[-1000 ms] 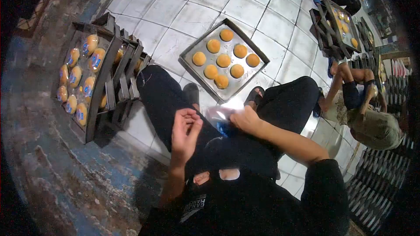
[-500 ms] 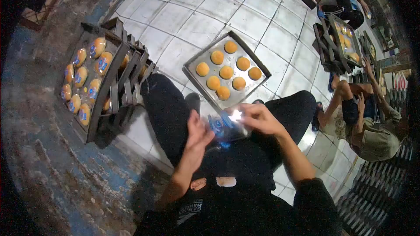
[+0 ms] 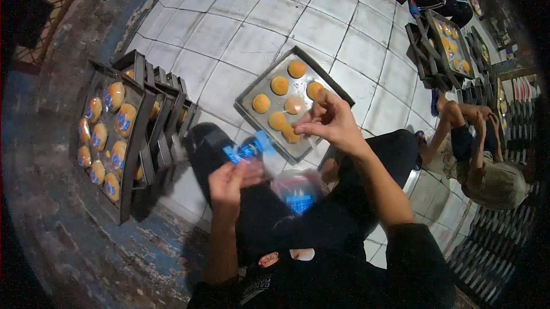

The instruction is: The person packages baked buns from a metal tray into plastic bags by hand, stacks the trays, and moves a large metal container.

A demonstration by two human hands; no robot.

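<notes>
The wrapper [image 3: 249,148] looks like thin, shiny plastic. The tray [image 3: 262,126] looks like dull metal, its buns [image 3: 279,85] smooth. The trousers [image 3: 389,151] are matt cloth.

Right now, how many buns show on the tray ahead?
7 buns show on the tray: three along its upper-left edge, three in the middle row, one near the lower corner. Your right hand may hide more.

Dim, grainy, brighter tiles [image 3: 252,45], dark fisheye edges, left hand [image 3: 229,184] seemingly motion-blurred
</notes>
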